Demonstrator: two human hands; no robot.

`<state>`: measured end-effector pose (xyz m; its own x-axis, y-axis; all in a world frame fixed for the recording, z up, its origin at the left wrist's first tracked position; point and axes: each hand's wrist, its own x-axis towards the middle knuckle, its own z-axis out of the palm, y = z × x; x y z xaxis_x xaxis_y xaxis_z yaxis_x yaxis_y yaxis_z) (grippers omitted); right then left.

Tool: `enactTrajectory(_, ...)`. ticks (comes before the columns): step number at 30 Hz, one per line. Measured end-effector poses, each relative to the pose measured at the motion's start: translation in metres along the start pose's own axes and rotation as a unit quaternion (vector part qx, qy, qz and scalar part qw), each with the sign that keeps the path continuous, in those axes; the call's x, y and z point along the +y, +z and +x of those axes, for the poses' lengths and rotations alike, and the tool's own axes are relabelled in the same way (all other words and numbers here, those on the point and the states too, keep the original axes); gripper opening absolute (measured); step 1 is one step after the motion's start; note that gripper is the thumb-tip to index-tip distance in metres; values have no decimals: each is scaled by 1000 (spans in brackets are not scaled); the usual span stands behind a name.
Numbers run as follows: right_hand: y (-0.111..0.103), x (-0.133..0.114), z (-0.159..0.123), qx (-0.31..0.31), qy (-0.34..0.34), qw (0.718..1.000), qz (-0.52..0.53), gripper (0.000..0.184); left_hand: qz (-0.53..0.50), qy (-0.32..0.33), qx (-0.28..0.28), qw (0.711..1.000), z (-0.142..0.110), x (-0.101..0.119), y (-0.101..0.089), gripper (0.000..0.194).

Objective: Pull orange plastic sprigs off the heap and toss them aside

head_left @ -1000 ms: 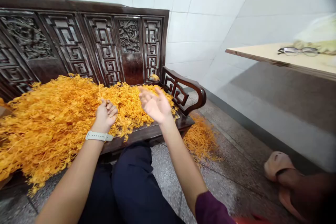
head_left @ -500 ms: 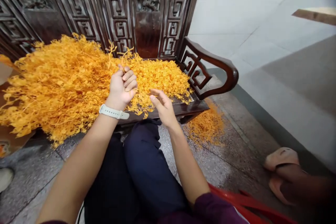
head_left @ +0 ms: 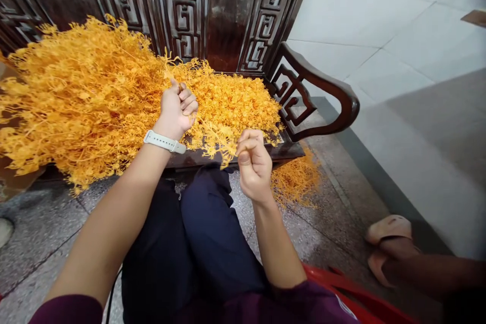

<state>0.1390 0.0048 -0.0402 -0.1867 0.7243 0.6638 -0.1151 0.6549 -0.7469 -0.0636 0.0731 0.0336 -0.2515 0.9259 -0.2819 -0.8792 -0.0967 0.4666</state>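
A large heap of dried orange-yellow branching sprigs (head_left: 94,91) lies on the seat of a dark carved wooden bench (head_left: 228,25). My left hand (head_left: 175,110) is sunk in the heap's front edge, fingers curled around a bunch of the sprigs, with a white wristband (head_left: 164,142) on the wrist. Just to the right, my right hand (head_left: 252,164) is curled in front of the seat, pinching thin strands of a loose sprig (head_left: 222,142) that trails from the heap toward it.
Loose sprigs (head_left: 294,179) lie on the speckled stone floor beyond the bench's curved armrest (head_left: 322,91). A foot in a pink slipper (head_left: 387,238) rests at the right. A red plastic object (head_left: 334,283) sits by my right elbow, and my dark-trousered knees (head_left: 208,233) lie below my hands.
My right hand has closed from spread fingers into a pinch on sprig strands and moved toward me. The view has tilted down and shifted, so the bench sits higher in the frame.
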Motion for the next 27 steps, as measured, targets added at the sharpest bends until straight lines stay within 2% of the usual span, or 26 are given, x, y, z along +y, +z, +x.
enactTrajectory(3,6,-9,-5,-4,63,991,115,21,4,0,-7,1000,-3,-2,2,39)
enactTrajectory(6,7,-10,-1,15,159,956,247,21,14,-4,-10,1000,-7,-3,4,38)
enactTrajectory(8,7,-10,3,17,181,941,284,22,14,-2,-3,1000,-7,-3,4,38)
enactTrajectory(10,9,-10,2,9,154,953,261,19,3,11,11,1000,-5,-3,3,39)
enactTrajectory(13,16,-15,-11,-46,60,990,116,16,-13,27,34,999,4,-1,-1,40)
enactTrajectory(15,17,-23,-23,-104,6,994,29,18,-13,43,48,998,13,4,-8,39)
enactTrajectory(18,1,-48,-40,-151,-3,988,41,20,-22,100,74,992,27,22,-25,39)
enactTrajectory(20,-19,-69,-46,-220,26,968,121,22,-27,121,80,989,33,34,-39,40)
enactTrajectory(21,-30,-77,-46,-278,31,945,171,24,-25,116,82,990,34,38,-44,40)
enactTrajectory(23,-51,-84,-37,-404,-12,869,285,28,-18,100,81,992,34,40,-51,40)
enactTrajectory(24,-58,-82,-28,-447,-46,830,330,28,-15,93,79,992,32,39,-51,40)
enactTrajectory(25,-64,-74,-14,-461,-71,809,358,27,-13,87,75,993,30,36,-50,41)
enactTrajectory(26,-66,-62,5,-442,-78,811,375,26,-10,82,69,994,28,33,-47,41)
enactTrajectory(27,-65,-46,26,-396,-56,837,374,27,-6,75,61,995,25,29,-43,41)
